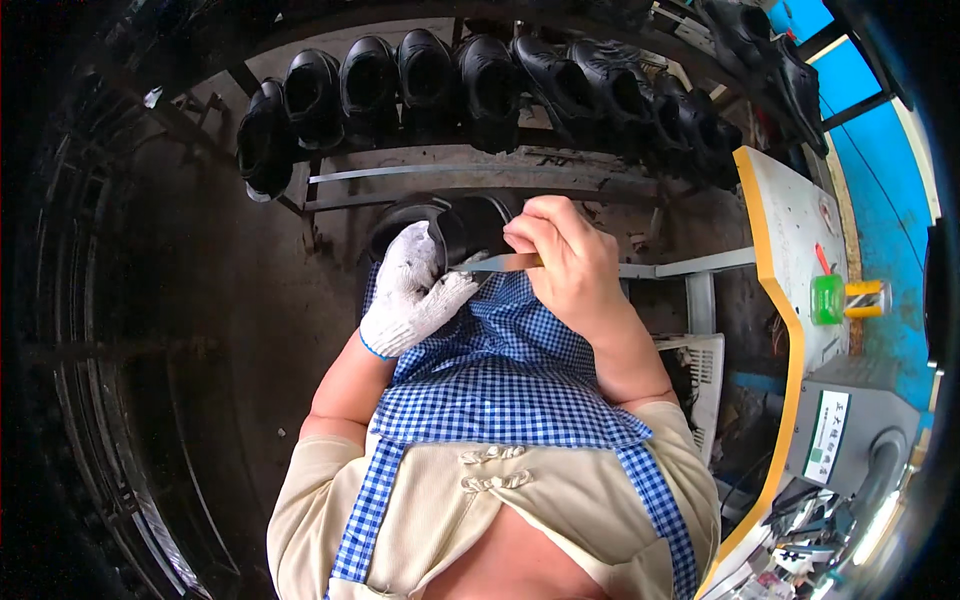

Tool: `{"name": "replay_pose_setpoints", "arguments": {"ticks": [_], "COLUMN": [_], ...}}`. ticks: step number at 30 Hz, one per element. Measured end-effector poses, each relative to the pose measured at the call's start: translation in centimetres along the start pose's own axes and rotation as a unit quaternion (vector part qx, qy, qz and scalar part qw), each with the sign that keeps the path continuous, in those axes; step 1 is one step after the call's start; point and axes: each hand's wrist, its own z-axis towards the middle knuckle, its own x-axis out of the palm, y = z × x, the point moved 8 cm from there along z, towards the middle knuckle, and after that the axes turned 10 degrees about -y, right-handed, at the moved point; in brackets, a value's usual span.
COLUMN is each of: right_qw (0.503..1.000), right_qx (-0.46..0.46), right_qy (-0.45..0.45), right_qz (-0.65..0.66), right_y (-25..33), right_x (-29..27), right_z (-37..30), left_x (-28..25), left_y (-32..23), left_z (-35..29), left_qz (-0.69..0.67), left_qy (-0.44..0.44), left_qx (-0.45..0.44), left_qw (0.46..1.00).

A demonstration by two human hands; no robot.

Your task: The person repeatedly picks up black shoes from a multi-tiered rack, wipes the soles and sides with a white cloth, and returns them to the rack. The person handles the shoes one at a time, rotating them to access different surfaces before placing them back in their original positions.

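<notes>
My left hand [402, 292], in a white knitted glove with dark smudges, grips a black shoe [472, 226] over my lap. The glove hides part of the shoe, and its thumb lies near the blade of a knife. My bare right hand [572, 262] is closed round the handle of this knife [492, 263]. Its pale pointed blade reaches left to the shoe's near edge, just above the gloved thumb. Whether the blade touches the shoe I cannot tell. A blue-and-white checked apron [510, 385] covers my lap below both hands.
Beyond my hands, a dark rack [480, 172] bears a row of several black shoes [425, 75]. To the right stands a yellow-edged worktable [790, 215] with a green container [827, 299], a yellow can [866, 298] and a grey machine [862, 400]. A white crate [708, 385] sits under it.
</notes>
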Motion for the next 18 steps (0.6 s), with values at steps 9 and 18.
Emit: {"name": "replay_pose_setpoints", "arguments": {"ticks": [9, 18], "right_qw": [0.859, 0.996], "right_qx": [0.315, -0.002], "right_qy": [0.010, 0.019], "right_qz": [0.404, 0.083], "right_y": [-6.3, -0.3], "right_x": [2.6, -0.6], "right_z": [-3.8, 1.0], "left_x": [-1.0, -0.3], "left_y": [1.4, -0.3], "left_z": [-1.2, -0.6], "left_qz": [-0.241, -0.124], "left_qy": [-0.065, -0.028], "left_qx": [-0.182, -0.076], "left_qw": [0.951, 0.989]}}
